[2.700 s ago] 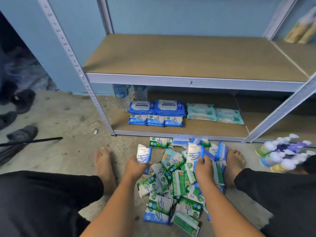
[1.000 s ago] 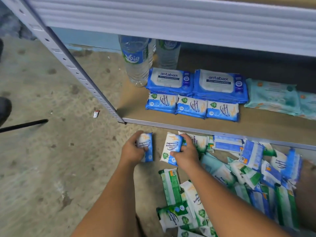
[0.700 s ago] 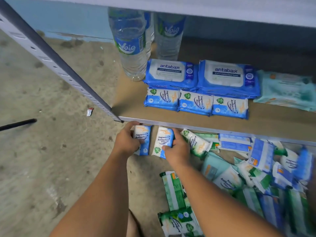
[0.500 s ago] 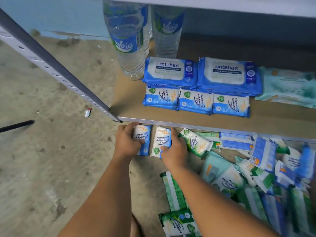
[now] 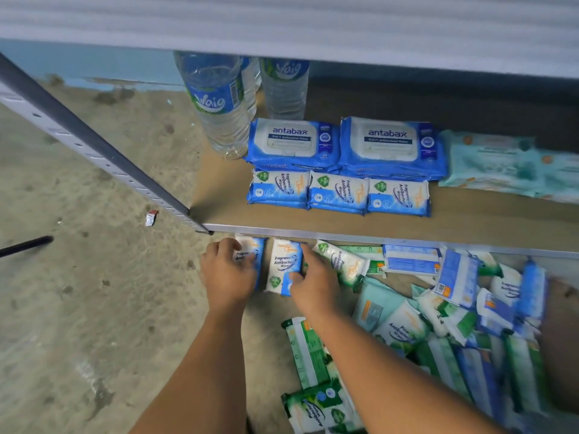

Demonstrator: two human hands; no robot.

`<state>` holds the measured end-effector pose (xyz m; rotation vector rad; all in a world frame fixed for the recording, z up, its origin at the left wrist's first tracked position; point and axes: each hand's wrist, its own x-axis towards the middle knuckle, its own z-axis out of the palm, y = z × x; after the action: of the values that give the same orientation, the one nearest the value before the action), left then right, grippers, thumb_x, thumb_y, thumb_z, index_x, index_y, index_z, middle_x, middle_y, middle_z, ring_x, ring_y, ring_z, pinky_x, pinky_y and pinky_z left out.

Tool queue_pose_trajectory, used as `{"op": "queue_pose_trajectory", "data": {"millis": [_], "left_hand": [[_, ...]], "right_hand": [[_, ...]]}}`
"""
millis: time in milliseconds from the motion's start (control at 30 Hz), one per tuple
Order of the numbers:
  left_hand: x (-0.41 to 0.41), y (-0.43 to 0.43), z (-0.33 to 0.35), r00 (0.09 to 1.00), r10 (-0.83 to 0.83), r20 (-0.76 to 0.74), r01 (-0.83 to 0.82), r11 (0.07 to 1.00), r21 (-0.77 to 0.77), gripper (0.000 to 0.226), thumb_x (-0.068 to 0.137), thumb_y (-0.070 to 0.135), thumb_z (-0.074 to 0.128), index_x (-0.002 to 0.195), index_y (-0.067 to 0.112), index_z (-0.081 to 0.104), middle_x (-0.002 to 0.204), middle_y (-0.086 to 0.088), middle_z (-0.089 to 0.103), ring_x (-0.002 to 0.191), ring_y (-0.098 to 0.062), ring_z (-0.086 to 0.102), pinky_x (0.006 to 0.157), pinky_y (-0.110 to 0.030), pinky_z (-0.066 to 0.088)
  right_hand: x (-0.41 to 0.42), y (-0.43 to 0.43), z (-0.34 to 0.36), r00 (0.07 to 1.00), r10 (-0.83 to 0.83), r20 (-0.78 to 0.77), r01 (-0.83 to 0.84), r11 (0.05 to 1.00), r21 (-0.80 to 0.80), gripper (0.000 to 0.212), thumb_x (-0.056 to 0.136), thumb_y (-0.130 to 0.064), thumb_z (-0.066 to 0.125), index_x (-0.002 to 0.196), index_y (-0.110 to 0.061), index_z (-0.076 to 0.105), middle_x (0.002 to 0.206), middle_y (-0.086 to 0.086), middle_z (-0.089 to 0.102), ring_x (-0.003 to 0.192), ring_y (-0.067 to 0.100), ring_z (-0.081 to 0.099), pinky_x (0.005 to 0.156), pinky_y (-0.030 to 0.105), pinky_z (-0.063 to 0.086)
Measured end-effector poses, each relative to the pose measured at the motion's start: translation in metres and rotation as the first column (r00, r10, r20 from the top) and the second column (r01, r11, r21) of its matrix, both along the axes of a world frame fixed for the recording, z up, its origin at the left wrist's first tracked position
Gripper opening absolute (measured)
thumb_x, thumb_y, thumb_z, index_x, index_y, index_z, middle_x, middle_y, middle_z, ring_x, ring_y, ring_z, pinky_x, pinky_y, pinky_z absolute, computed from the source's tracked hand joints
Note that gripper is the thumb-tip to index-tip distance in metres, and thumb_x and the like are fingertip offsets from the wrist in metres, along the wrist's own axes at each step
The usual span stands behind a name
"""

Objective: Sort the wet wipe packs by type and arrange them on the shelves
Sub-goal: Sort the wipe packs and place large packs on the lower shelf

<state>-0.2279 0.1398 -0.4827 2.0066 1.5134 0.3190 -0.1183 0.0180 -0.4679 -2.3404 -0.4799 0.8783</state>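
When reading along the front lip (image 5: 376, 238) of the bottom shelf (image 5: 470, 227) from its left corner, find the left hand (image 5: 230, 277) first. Its fingers are curled over a small blue pack (image 5: 252, 247) marked "Fragrance Free Antibacterial Wipes", gripping it with the top edge just under the lip. Just beside it, find the right hand (image 5: 313, 283), pinching a second small blue pack (image 5: 286, 261) of the same print between thumb at the lower edge and fingers along the right edge. Note both packs side by side, close but apart, long side running away from the viewer. Treat contact with the floor (image 5: 78, 308) as undetermined.

On the shelf board behind the lip, note a row of three small blue packs (image 5: 338, 192) of the same type, laid flat and touching edge to edge. Directly behind the row, note two large Antabax packs (image 5: 391, 145) side by side. To their right, note teal packs (image 5: 495, 161), flat. To their left, note two clear water bottles (image 5: 219, 104), standing.

Right of the right hand, note a green pack (image 5: 341, 264) just beside the fingers. Past it, note a heap of mixed packs (image 5: 454, 324) in green, blue and teal, overlapping at all angles on the floor.

At far left, note a grey upright post (image 5: 94, 148) slanting down to the shelf corner. Note also a wrapper scrap (image 5: 151, 218) near its foot and a black rod (image 5: 25, 245) at the frame edge.
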Motion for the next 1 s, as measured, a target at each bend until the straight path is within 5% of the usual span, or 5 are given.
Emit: {"op": "queue_pose_trajectory", "data": {"millis": [200,400,500,667,1000], "left_hand": [[0.055,-0.057,0.023,0.981,-0.172,0.088,0.161,0.980,0.117,0.021,0.076,0.028,0.060,0.094,0.017,0.061,0.096,-0.004,0.059,0.090,-0.035,0.049,0.072,-0.042,0.040],[0.120,-0.108,0.050,0.842,-0.521,0.141,0.504,0.852,0.139,0.039,0.074,0.023,0.059,0.113,0.018,0.066,0.107,-0.002,0.065,0.097,-0.029,0.054,0.078,-0.040,0.046],[0.146,-0.126,0.058,0.739,-0.656,0.152,0.648,0.755,0.104,0.043,0.078,0.019,0.059,0.119,0.013,0.068,0.114,-0.006,0.067,0.100,-0.031,0.059,0.086,-0.042,0.052],[0.178,-0.150,0.050,0.610,-0.791,0.048,0.793,0.608,-0.048,0.054,0.084,0.026,0.047,0.132,0.008,0.063,0.130,-0.011,0.064,0.119,-0.034,0.058,0.100,-0.041,0.050],[0.207,-0.185,0.029,0.494,-0.832,-0.254,0.821,0.542,-0.181,0.072,0.097,0.043,0.051,0.156,0.013,0.025,0.151,-0.010,0.036,0.133,-0.035,0.035,0.109,-0.044,0.036]], "right_hand": [[0.045,-0.069,0.022,0.960,-0.159,0.229,0.130,0.982,0.138,0.034,0.083,-0.002,0.066,0.114,-0.016,0.073,0.082,-0.002,0.057,0.073,0.023,0.055,0.069,0.029,0.046],[0.118,-0.155,0.051,0.825,-0.361,0.434,0.362,0.928,0.085,0.025,0.080,0.007,0.064,0.098,-0.009,0.073,0.094,0.016,0.066,0.080,0.035,0.063,0.066,0.032,0.044],[0.145,-0.178,0.056,0.853,-0.289,0.434,0.360,0.929,-0.089,0.033,0.082,-0.004,0.066,0.114,-0.012,0.068,0.110,0.022,0.063,0.099,0.040,0.057,0.078,0.041,0.047],[0.160,-0.187,0.066,0.964,0.040,0.262,0.109,0.840,-0.531,0.067,0.090,-0.061,0.051,0.151,-0.041,0.030,0.147,0.009,0.030,0.133,0.035,0.027,0.105,0.048,0.029],[0.177,-0.187,0.065,0.929,-0.282,0.241,0.357,0.852,-0.383,0.076,0.070,-0.046,0.068,0.137,-0.017,0.048,0.136,0.009,0.055,0.128,0.034,0.045,0.104,0.047,0.039]]}}
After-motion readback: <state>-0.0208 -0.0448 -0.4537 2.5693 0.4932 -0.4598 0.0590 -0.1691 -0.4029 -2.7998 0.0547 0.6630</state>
